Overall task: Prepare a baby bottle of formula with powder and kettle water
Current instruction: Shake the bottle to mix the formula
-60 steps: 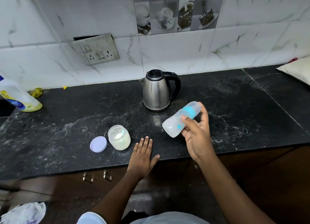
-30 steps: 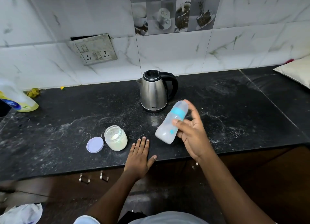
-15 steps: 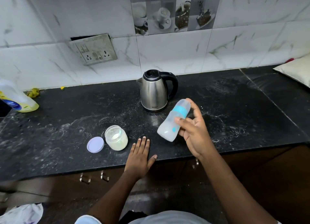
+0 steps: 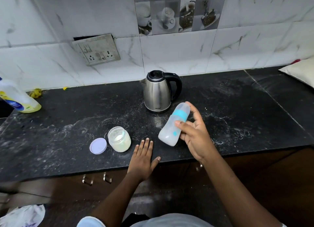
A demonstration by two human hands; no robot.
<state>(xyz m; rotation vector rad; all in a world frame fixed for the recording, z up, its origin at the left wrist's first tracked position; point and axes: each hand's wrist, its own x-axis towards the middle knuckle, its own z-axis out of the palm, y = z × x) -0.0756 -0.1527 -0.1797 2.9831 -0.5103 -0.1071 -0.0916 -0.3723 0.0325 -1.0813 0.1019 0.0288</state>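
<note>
My right hand (image 4: 195, 136) grips a capped baby bottle (image 4: 173, 125) with a blue collar, tilted with its cap pointing up and away, above the black counter (image 4: 68, 125). The bottle looks cloudy white inside. My left hand (image 4: 142, 157) rests flat on the counter's front edge, fingers straight, holding nothing. An open jar of white powder (image 4: 119, 139) stands just left of that hand, and its lilac lid (image 4: 98, 145) lies beside it. A steel kettle (image 4: 158, 92) with a black handle stands behind the bottle, lid closed.
A plastic bottle of yellow liquid (image 4: 17, 97) stands at the far left by the wall. A wall socket plate (image 4: 96, 49) hangs above the counter. A pale cushion (image 4: 300, 70) lies at the far right. Drawer handles (image 4: 96, 178) show below the counter edge.
The bottle in my right hand has shifted slightly back and forth in its tilted position, as in shaking. My left hand stays flat on the counter.
</note>
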